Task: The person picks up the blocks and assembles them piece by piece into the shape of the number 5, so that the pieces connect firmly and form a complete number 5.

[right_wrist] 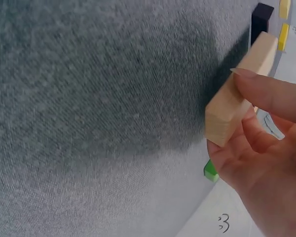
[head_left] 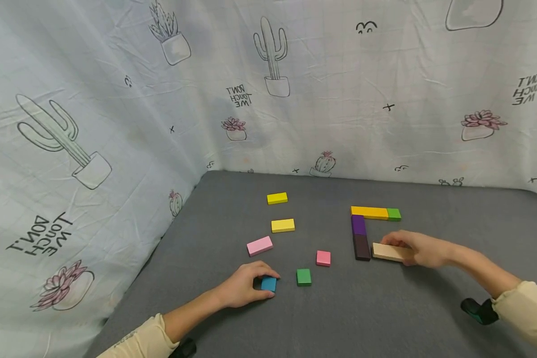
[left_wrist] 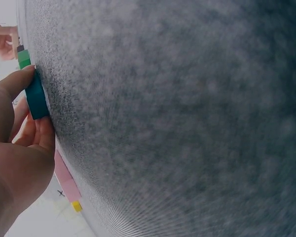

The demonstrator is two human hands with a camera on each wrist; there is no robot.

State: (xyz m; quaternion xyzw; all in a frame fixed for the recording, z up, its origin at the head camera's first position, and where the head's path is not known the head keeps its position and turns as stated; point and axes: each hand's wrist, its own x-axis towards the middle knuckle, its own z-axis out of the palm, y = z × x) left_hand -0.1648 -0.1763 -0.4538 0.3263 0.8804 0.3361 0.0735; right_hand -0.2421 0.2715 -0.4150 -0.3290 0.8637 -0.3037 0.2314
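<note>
Left hand [head_left: 249, 284]: thumb and fingers curled in, pinching blue block [head_left: 269, 284] by near and far sides; that likely keeps its top and right face clear. Right hand [head_left: 420, 250]: also closed to a pinch, thumb and fingers across the long sides of plain wood bar [head_left: 388, 252], mostly toward its right end, so its left end pokes out free, presumably for control beside the dark block [head_left: 362, 247] just left of it. Can't tell if the bar touches the cloth. Dark block, purple block [head_left: 359, 224], orange bar [head_left: 369, 213] and light green block [head_left: 394, 214] run end to end in a bent line left of and beyond the right hand, looks deliberate. Green block [head_left: 304, 277] and pink square [head_left: 323, 258] sit apart between hands; pink bar [head_left: 259, 245] and two yellow bars [head_left: 283, 225] lie loose beyond the left hand, seemingly unarranged.
</note>
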